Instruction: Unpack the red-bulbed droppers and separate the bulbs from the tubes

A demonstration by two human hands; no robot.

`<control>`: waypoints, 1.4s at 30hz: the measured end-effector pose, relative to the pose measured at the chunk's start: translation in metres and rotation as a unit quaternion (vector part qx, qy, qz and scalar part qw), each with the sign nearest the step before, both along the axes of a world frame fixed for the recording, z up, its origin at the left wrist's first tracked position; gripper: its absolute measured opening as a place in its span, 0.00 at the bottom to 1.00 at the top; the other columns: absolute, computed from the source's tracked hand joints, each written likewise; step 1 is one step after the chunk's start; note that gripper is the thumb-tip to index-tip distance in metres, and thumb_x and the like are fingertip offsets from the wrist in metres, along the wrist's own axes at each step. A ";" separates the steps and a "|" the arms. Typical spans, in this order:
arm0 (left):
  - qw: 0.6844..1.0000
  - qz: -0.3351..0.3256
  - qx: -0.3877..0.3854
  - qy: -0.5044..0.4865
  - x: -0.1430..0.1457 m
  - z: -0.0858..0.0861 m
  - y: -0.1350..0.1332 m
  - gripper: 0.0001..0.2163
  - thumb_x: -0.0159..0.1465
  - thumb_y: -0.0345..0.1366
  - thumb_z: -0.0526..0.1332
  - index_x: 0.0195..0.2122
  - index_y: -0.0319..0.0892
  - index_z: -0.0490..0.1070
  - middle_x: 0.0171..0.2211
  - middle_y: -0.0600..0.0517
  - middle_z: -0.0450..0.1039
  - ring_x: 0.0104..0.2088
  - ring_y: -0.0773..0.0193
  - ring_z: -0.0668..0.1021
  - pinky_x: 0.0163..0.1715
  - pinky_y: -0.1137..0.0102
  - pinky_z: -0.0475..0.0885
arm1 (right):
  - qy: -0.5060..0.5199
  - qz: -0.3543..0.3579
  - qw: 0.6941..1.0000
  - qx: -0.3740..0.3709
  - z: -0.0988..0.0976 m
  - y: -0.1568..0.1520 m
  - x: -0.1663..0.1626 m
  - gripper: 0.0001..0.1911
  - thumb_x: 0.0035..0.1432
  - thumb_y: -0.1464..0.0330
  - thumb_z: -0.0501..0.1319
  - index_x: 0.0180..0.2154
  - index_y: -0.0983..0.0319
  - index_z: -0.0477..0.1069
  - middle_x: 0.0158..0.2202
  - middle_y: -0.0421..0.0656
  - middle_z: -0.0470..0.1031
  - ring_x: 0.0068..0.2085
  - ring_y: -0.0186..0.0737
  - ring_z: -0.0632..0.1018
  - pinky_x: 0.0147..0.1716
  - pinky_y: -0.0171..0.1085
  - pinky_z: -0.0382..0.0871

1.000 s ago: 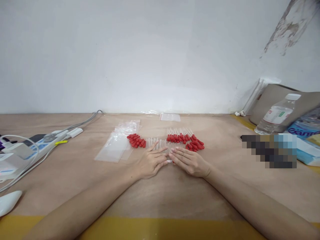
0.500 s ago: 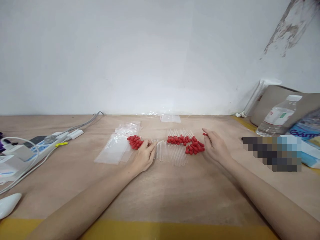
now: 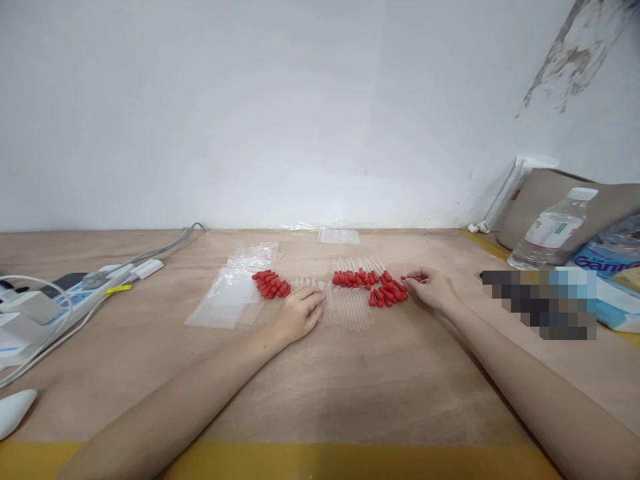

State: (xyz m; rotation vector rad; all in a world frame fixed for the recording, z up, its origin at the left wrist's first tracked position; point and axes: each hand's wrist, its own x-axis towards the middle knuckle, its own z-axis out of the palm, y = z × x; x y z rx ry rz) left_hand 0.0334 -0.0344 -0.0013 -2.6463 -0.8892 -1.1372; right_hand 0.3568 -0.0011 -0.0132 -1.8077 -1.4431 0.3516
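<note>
A row of clear glass tubes (image 3: 347, 308) lies in the middle of the wooden table (image 3: 350, 387). My left hand (image 3: 299, 312) rests on the tubes' left end, its fingers curled over one or two of them. Loose red rubber bulbs (image 3: 271, 284) are heaped just beyond that hand. More droppers with red bulbs (image 3: 367, 280) lie behind the tubes. My right hand (image 3: 431, 288) sits to the right of that red heap and pinches one dropper with a red bulb (image 3: 406, 278) between thumb and fingers.
Clear plastic bags (image 3: 227, 297) lie left of the bulbs, another small bag (image 3: 339, 236) near the wall. A power strip with cables (image 3: 75, 290) is at the far left, a white object (image 3: 15, 410) at the front left. A water bottle (image 3: 553, 230), a cardboard piece and packets stand right.
Both hands lay flat together on the tubes a second ago. They parted: the left hand went to the tubes' left end, the right moved right and pinched a red-bulbed dropper.
</note>
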 end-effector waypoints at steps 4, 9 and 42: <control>0.999 -0.014 -0.046 0.015 0.002 -0.004 -0.002 0.10 0.61 0.36 0.55 0.40 0.39 0.70 0.40 0.46 0.70 0.41 0.62 0.72 0.42 0.67 0.70 | 0.003 0.005 1.000 -0.008 -0.001 0.003 -0.004 0.12 0.45 0.61 0.60 0.29 0.63 0.73 0.27 0.43 0.76 0.27 0.35 0.74 0.26 0.32 0.63; 0.994 0.005 -0.089 0.068 0.001 0.008 -0.010 0.21 0.57 0.48 0.58 0.47 0.41 0.68 0.46 0.46 0.69 0.48 0.55 0.69 0.48 0.59 0.64 | -0.022 0.020 0.999 -0.018 0.000 0.006 -0.006 0.15 0.48 0.59 0.57 0.29 0.61 0.76 0.29 0.43 0.77 0.32 0.40 0.76 0.29 0.33 0.64; 0.971 0.134 -0.127 0.152 -0.016 -0.001 -0.018 0.29 0.61 0.52 0.49 0.55 0.33 0.58 0.57 0.37 0.56 0.58 0.48 0.59 0.55 0.53 0.55 | -0.081 -0.031 0.992 -0.091 0.053 0.035 -0.048 0.15 0.46 0.59 0.55 0.18 0.62 0.70 0.18 0.43 0.71 0.23 0.38 0.72 0.22 0.35 0.60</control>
